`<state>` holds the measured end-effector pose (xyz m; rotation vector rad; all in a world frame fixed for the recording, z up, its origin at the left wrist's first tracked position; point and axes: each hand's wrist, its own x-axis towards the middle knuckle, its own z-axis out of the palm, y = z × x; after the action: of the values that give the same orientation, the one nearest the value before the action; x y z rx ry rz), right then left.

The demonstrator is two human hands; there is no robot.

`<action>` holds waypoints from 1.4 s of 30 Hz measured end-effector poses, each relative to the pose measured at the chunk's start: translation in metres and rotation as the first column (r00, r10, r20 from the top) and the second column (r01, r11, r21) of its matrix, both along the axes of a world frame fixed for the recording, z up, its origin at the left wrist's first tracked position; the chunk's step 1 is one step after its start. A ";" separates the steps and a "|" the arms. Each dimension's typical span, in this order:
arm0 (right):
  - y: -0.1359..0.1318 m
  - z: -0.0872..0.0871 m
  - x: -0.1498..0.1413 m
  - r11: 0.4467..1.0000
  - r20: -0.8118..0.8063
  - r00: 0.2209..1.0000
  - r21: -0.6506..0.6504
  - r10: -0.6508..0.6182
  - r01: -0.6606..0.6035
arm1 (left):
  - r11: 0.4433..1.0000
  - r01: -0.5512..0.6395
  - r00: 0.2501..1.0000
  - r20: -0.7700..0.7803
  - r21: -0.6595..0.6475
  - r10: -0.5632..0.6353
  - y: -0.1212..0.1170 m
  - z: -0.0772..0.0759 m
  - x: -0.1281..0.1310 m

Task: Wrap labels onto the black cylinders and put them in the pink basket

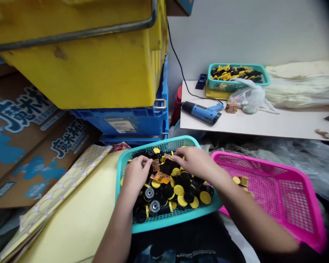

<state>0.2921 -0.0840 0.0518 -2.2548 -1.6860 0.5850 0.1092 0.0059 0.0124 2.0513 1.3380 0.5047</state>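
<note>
A turquoise basket (178,220) on my lap holds many small black cylindrical pieces with yellow round caps (178,190). Inside its left side, my left hand (137,171) pinches at the edge of a small orange printed label (155,165). My right hand (196,160) reaches in from the right, thumb and fingers closed on another small orange label (169,157). Between and just below the hands, a little pile of orange labels (161,178) lies on the pieces. What the fingertips touch underneath is partly hidden.
To the right sits a pink basket (296,193) with a few yellow pieces. A white table (241,126) bears a blue heat gun (201,111), another turquoise basket (238,86) and a plastic bag (253,98). Yellow (84,73) and blue crates (120,124) and cartons (30,138) stand left.
</note>
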 end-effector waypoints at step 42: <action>0.015 -0.041 -0.024 0.927 -0.978 0.136 0.194 0.157 0.321 | 0.911 0.013 0.626 0.714 -0.412 0.313 -0.009 0.006 -0.002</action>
<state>0.2684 -0.0692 0.0105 -1.0181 -0.7588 1.2425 0.1076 -0.0034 0.0185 1.1485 0.9563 0.9807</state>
